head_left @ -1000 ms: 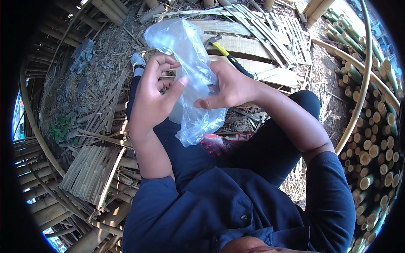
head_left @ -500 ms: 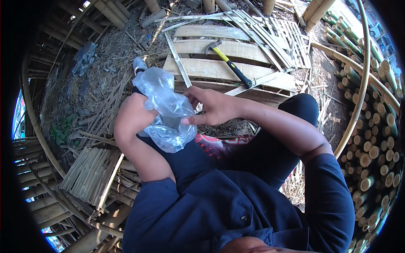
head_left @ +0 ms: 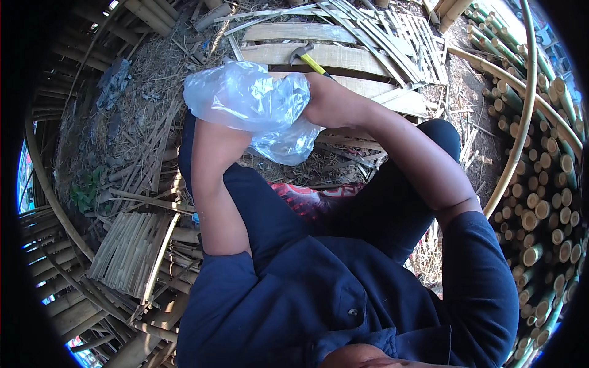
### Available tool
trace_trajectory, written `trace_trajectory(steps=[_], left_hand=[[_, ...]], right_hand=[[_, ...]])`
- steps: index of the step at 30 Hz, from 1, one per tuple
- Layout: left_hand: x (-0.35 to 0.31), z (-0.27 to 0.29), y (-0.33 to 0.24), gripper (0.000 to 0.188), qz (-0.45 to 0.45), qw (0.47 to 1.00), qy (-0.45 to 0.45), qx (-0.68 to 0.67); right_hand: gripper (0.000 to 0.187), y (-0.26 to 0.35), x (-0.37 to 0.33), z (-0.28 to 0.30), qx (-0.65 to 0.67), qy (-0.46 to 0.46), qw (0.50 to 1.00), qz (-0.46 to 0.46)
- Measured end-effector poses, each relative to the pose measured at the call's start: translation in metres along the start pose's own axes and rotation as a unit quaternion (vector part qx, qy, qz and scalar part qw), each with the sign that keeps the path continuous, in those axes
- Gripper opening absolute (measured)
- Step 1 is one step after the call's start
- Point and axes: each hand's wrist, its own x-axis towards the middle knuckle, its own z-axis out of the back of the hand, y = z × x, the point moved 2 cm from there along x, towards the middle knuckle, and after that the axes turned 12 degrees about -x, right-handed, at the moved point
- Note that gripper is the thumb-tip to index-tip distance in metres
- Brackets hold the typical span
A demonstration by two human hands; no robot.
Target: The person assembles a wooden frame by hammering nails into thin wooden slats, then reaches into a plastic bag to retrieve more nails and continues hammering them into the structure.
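Note:
A clear, crinkled plastic bag (head_left: 264, 101) is stretched out in the air between my two hands, beyond my knees. My left hand (head_left: 224, 135) grips its left side, and loose plastic drapes over the fingers, hiding them. On the right side, my right hand (head_left: 328, 104) has hold of the bag, its fingertips out of sight behind the film. Just past my right hand, a claw hammer (head_left: 311, 60) with a yellow and black handle rests on wooden slats (head_left: 362, 59); my hand and forearm cover most of its handle.
Thin split strips (head_left: 392, 46) lie across the slats. Cut bamboo poles (head_left: 540, 208) are stacked at right, behind a curved pole (head_left: 518, 122). A bundle of short bamboo sticks (head_left: 126, 251) lies at left. Between my legs is a red patterned sack (head_left: 297, 197).
Both hands have moved away from my body, lifting the bag off my left leg. The bag is spread wider, and my right hand now covers part of the hammer's handle.

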Motion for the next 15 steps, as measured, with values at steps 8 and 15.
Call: trace_trajectory(steps=[8, 15], left_hand=[[0.008, 0.003, 0.038, 0.039, 0.224, 0.973, 0.017, -0.048], [0.024, -0.038, 0.032, 0.048, 0.239, 0.714, -0.025, -0.658]], right_hand=[[0.035, 0.007, -0.011, 0.044, 0.041, -0.033, 0.991, -0.12], [0.038, -0.044, -0.007, 0.042, -0.042, -0.095, 0.97, -0.22]])
